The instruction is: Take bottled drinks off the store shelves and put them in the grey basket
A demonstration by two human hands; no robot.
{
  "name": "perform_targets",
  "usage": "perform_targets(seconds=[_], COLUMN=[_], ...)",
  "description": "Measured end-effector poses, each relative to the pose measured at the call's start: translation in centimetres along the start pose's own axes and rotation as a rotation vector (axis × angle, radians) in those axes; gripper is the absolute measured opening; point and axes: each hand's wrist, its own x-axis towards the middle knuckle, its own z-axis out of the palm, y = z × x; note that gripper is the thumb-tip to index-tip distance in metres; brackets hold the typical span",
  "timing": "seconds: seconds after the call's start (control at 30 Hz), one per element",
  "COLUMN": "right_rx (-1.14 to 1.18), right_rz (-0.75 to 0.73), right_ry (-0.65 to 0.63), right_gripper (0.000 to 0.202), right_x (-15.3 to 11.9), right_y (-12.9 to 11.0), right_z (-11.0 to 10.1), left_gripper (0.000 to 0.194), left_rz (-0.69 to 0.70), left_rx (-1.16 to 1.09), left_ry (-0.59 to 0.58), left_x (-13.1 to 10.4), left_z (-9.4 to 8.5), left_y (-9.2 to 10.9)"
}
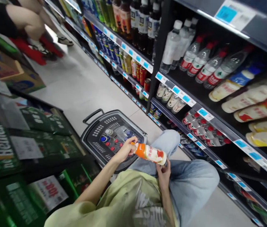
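Note:
An orange-and-white bottle (pixel 150 154) lies sideways between my two hands, above my lap. My left hand (pixel 128 149) is closed around its orange cap end. At the pale base end, the fingers of my right hand (pixel 164 171) press on the bottle. Just beyond my left hand, a dark shopping basket (pixel 93 126) stands on the floor with several bottles inside, showing red, blue and white caps. Similar bottles with orange, yellow and blue tops (pixel 256 112) lie tilted on the shelf at the right.
Drink shelves (pixel 178 96) with blue-and-white price tags run along the right side. Green beer cartons (pixel 29 195) are stacked at the left, near my left arm. Cardboard boxes (pixel 25 77) and another person's bare legs (pixel 22 19) are at the upper left.

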Motion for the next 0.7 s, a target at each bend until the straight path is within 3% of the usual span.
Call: perform_targets(seconds=[0.17, 0.3, 0.4, 0.5, 0.57, 0.7], right_rx=[-0.106, -0.339, -0.571, -0.794, -0.927, -1.022], right_rz=[0.012, -0.139, -0.423, -0.703, -0.804, -0.870], right_ry=[-0.001, 0.098, 0.155, 0.003, -0.084, -0.110], right_gripper=[0.082, 0.068, 0.047, 0.032, 0.026, 0.020], right_x=[0.0, -0.5, -0.4, 0.1, 0.4, 0.4], right_y=[-0.1, -1.2, -2.2, -2.8, -2.9, -3.0], right_z=[-0.1, 0.3, 1.4, 3.2, 4.2, 5.1], left_gripper=[0.035, 0.031, 0.025, 0.023, 0.026, 0.031], left_rz=[0.052, 0.108, 0.071, -0.038, -0.125, -0.219], left_rx=[-0.082, 0.112, 0.353, 0.455, 0.407, 0.277], left_ry=[0.213, 0.499, 0.694, 0.799, 0.865, 0.946], left_x=[0.3, 2.1, 4.7, 8.1, 10.4, 14.5], left_z=[-5.0, -10.6, -15.0, -18.8, -20.8, -23.8], left_y=[-0.2, -1.6, -3.2, -4.7, -5.6, -7.1])
